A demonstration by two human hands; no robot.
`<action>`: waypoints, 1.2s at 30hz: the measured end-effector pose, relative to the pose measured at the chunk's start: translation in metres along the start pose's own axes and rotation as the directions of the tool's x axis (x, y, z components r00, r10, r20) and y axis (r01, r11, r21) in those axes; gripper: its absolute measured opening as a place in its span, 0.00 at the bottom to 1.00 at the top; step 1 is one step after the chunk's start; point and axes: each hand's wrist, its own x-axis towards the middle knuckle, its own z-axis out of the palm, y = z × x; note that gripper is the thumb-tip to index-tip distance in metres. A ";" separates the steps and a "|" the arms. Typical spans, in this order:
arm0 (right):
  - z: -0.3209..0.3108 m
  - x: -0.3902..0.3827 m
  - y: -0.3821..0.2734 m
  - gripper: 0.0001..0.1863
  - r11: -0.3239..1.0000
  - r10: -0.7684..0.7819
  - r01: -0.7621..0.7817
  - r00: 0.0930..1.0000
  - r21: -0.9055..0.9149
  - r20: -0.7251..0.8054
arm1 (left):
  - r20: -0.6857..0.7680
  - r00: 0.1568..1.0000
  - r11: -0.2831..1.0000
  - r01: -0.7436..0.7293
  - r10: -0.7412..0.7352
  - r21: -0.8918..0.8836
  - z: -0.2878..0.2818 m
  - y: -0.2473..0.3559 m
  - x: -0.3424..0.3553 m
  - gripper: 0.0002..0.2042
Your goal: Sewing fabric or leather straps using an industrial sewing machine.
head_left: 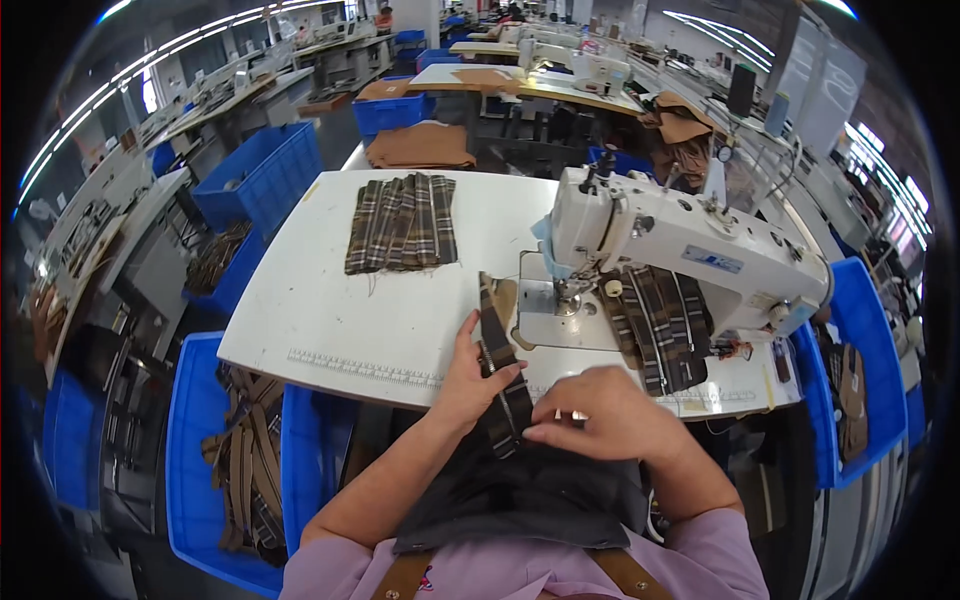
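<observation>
A narrow brown and black plaid fabric strip [503, 365] with a pale line along it hangs over the table's front edge, its lower end above my lap. My left hand [468, 388] is closed on its middle, thumb on top. At the strip's lower right edge, my right hand [600, 415] has its fingers curled and the fingertips close to the cloth. A small shiny metal thing shows among those fingers; its kind cannot be made out. Right of the strip stands a white sewing machine [670, 235], its presser foot [568, 300] over a metal plate.
Plaid pieces lie in a stack [402, 222] at the table's back left, and more pieces [655, 325] rest under the machine arm. Blue bins with cloth stand left [190, 480] and right [880, 350] of the table [300, 310]. A ruler tape [365, 365] runs along its front.
</observation>
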 end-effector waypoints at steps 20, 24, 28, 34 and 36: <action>0.058 0.035 0.095 0.24 0.797 0.426 -0.245 0.876 0.552 -0.225 | 0.044 0.999 0.986 0.037 -0.031 -0.164 -0.006 0.029 0.033 0.39; 0.041 0.031 0.082 0.32 0.875 0.474 -0.419 0.842 0.242 -0.256 | 0.088 0.995 0.967 -0.066 0.045 0.248 -0.009 0.025 0.060 0.30; 0.038 0.022 0.120 0.33 0.941 0.315 -0.336 0.910 -0.033 -0.268 | 0.153 0.986 0.674 -0.153 0.059 0.723 0.013 0.026 0.085 0.30; 0.021 0.011 0.145 0.25 0.893 0.149 -0.258 0.943 -0.368 -0.298 | 0.382 0.880 0.205 -0.444 0.281 0.872 0.016 0.010 0.097 0.27; 0.017 0.006 0.155 0.25 0.873 0.041 -0.179 0.954 -0.453 -0.298 | 0.563 0.742 -0.044 -0.590 0.363 0.806 0.011 0.008 0.098 0.25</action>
